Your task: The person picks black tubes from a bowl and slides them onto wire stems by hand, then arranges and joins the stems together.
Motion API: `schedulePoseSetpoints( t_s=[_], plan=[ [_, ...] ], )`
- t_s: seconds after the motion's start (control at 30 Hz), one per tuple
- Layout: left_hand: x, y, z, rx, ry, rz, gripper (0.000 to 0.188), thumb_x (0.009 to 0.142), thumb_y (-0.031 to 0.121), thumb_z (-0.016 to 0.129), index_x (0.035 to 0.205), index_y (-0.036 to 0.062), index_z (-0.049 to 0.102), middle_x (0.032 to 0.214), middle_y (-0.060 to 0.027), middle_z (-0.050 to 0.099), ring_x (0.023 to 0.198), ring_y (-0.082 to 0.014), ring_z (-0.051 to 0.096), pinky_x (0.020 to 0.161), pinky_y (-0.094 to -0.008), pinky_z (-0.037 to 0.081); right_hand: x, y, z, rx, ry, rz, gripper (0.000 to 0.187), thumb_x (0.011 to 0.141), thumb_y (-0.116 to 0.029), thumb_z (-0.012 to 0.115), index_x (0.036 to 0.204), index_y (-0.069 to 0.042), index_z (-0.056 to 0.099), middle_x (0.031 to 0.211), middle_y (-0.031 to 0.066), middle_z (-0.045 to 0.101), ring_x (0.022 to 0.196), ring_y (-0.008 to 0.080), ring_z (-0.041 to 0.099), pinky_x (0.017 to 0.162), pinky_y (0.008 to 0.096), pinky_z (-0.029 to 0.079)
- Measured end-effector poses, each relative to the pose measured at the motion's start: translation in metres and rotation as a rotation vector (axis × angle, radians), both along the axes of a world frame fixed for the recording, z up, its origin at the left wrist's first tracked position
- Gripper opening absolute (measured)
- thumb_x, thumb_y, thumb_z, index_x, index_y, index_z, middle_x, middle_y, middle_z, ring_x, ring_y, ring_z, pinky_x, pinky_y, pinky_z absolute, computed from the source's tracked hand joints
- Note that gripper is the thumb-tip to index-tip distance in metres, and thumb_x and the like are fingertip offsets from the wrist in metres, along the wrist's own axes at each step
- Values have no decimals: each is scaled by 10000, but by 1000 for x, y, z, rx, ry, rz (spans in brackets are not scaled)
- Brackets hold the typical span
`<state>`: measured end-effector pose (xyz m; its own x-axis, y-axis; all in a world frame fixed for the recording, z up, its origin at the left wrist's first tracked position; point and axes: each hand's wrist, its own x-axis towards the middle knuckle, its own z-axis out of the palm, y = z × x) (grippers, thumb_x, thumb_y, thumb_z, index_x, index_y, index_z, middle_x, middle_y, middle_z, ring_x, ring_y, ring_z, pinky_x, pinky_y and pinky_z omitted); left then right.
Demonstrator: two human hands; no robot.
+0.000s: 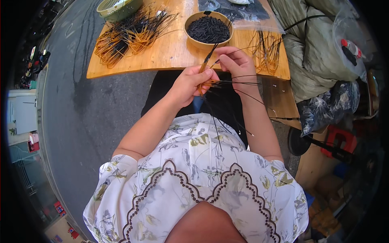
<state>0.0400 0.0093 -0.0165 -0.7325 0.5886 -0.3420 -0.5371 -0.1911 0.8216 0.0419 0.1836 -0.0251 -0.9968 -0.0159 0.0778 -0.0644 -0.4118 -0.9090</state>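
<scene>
My left hand (189, 86) is closed around a bunch of thin wires (205, 65), amber-orange on some lengths and black on others. Several loose black ends fan out from it to the right and down over my lap. Close beside it, my right hand (239, 65) pinches the end of one wire between thumb and forefinger, where a small dark piece shows at the tip. Just beyond both hands, a tan bowl (197, 42) on the wooden table (162, 58) holds many short black tube-like pieces (208, 29).
A large heap of orange and black wires (121, 38) lies on the table's left, below a green basket (117, 11). A smaller wire pile (268, 52) is at the right edge. Clear plastic (259, 22) covers the back. Bulging sacks (312, 52) and a red stool (339, 139) stand at right.
</scene>
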Motion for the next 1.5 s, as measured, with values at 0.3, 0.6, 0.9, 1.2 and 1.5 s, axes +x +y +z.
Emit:
schedulePoseSetpoints(
  t_s=[0.3,0.6,0.9,1.2,1.5],
  plan=[
    [3,2,0,-52,20,-21,210,946,221,522,866,49,613,681,30,537,537,-25,429,474,-150,325,-2,-1,-13,166,47,-16,70,852,-65,641,873,-4,615,742,33,617,564,61,563,423,172,431],
    [3,3,-1,-60,4,-21,208,943,214,524,864,45,616,682,22,537,543,-29,431,485,-155,335,2,4,-19,83,10,67,65,846,-56,643,853,4,620,740,13,618,611,64,572,502,186,460],
    [4,2,6,-92,-7,0,207,939,212,531,853,46,618,674,26,521,534,-31,430,468,-151,325,8,-2,-9,-124,-77,47,49,841,-37,643,820,4,625,832,28,612,663,62,559,559,175,434],
    [7,4,0,-55,2,-36,203,936,209,534,852,48,624,682,20,529,549,-41,418,470,-166,311,8,0,-30,113,129,78,57,848,6,589,876,15,637,896,57,592,785,108,542,761,240,437],
    [6,2,4,-57,-28,-34,203,936,218,534,862,49,617,682,24,526,534,-29,422,447,-151,303,10,-4,-22,-27,90,109,55,841,23,585,874,13,628,883,60,576,808,116,550,764,243,436]
  ],
)
